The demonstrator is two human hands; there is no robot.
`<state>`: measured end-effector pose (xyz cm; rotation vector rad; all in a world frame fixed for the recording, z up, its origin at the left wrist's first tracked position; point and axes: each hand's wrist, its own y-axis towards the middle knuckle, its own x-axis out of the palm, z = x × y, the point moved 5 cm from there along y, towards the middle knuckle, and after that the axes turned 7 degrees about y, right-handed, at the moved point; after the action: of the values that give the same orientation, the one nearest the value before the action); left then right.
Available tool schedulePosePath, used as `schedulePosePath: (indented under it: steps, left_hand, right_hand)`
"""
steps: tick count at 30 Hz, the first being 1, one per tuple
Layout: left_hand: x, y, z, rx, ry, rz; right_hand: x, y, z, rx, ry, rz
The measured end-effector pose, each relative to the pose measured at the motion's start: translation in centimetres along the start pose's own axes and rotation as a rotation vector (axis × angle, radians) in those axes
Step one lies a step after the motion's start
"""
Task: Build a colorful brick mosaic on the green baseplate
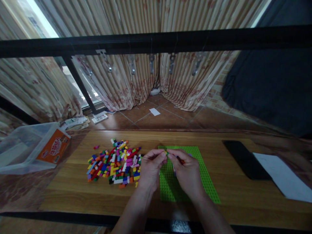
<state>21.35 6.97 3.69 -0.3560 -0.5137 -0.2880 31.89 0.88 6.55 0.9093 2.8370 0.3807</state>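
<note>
My left hand and my right hand meet over the green baseplate. Pinched between the fingertips of both is a small yellow and green toy brick piece; whether it is one brick or two joined, I cannot tell. A dark orange-brown bit shows by the curled fingers of my right hand, too blurred to name. Some light-coloured bricks on the baseplate are mostly covered by my right hand. To the left of my left hand spreads a loose pile of coloured toy bricks.
The wooden table carries a black flat panel and white paper on the right. A clear plastic bin with an orange label stands at the left. Beyond the table, a dark rail with hanging clips crosses before striped curtains.
</note>
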Motion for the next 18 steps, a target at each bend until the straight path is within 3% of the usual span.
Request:
schedulePosePath:
  steps: [18]
  left_hand:
    - [0.01, -0.01, -0.54, 0.044, 0.035, 0.031]
  right_hand:
    - [-0.42, 0.02, 1.12, 0.15, 0.019, 0.011]
